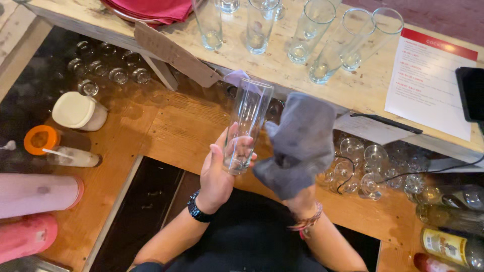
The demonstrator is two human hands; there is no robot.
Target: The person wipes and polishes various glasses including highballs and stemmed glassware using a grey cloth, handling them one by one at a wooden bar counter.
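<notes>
My left hand [218,174] grips a tall clear glass [247,126] by its base, holding it upright and slightly tilted over the wooden work surface [166,126]. A black watch sits on that wrist. My right hand is wrapped inside a grey cloth [298,146], just right of the glass and touching its side; only the wrist with bracelets [306,221] shows. A corner of the cloth pokes up behind the glass rim.
Several tall clear glasses [312,30] stand on the upper counter [282,70], with red napkins [151,9] at its left and a printed card [428,85] at its right. Stemmed glasses [363,166], bottles [448,244], squeeze bottles [60,151] and pink containers [35,194] surround the work surface.
</notes>
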